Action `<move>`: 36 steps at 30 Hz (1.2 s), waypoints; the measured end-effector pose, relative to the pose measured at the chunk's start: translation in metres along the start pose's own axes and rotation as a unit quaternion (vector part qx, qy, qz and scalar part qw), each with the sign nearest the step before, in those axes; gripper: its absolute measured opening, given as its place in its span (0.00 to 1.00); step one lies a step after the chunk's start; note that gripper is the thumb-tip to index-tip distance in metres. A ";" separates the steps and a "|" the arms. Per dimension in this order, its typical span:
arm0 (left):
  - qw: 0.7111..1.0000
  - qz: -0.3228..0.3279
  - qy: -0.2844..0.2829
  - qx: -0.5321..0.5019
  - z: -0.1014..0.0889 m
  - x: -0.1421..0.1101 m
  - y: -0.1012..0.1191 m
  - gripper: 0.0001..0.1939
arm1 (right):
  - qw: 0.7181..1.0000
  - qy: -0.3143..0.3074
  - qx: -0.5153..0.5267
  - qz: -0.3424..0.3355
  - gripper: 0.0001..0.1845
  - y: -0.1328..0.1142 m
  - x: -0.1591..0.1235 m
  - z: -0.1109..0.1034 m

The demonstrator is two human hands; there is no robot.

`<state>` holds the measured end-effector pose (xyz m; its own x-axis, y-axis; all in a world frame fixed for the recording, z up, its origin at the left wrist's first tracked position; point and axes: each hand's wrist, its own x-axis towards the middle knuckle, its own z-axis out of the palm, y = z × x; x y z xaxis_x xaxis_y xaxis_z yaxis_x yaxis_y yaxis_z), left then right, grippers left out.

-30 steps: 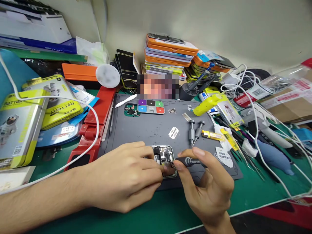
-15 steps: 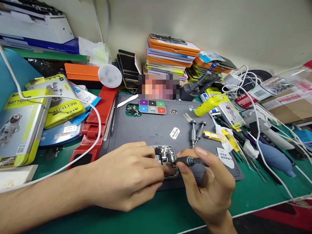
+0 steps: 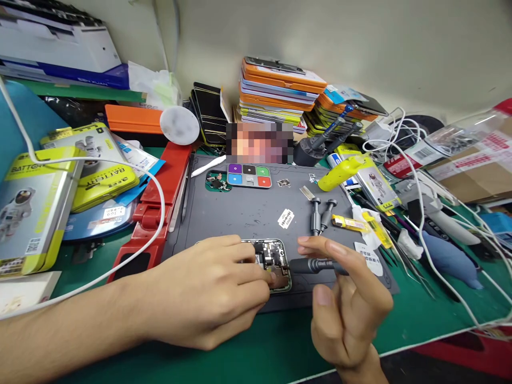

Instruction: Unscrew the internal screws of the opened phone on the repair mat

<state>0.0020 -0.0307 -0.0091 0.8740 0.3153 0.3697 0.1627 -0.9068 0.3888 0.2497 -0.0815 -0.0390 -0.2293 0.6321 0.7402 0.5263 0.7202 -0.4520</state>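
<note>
A: Status?
B: Phone (image 3: 277, 254) lies open on the mat (image 3: 236, 213), internals exposed, parts inside. Can't tell which screws are in or out.
A: Left hand (image 3: 218, 293)?
B: Fingers curled over the phone's left part, gripping it.
A: Right hand (image 3: 352, 312)?
B: Thumb and index spread, screwdriver (image 3: 314, 266) between them. Other fingers' grip hidden, can't tell.
A: Left to do?
B: Driver's at the phone's right edge; screw work looks unfinished.
</note>
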 end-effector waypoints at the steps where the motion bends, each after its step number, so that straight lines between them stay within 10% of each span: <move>1: 1.000 0.008 0.000 0.006 0.000 0.000 0.001 0.07 | 1.000 0.001 -0.010 -0.006 0.43 0.000 0.000 0.001; 9: 1.000 0.017 -0.014 0.014 0.000 0.000 0.002 0.09 | 0.994 0.090 -0.058 0.034 0.37 -0.006 0.012 0.004; 36: 0.998 -0.020 -0.040 -0.036 0.001 -0.003 0.001 0.10 | 1.000 -0.013 -0.022 0.009 0.39 -0.005 0.009 0.008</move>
<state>-0.0001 -0.0331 -0.0107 0.9014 0.3251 0.2860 0.1675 -0.8709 0.4620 0.2388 -0.0771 -0.0347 -0.2408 0.6525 0.7185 0.5651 0.6961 -0.4428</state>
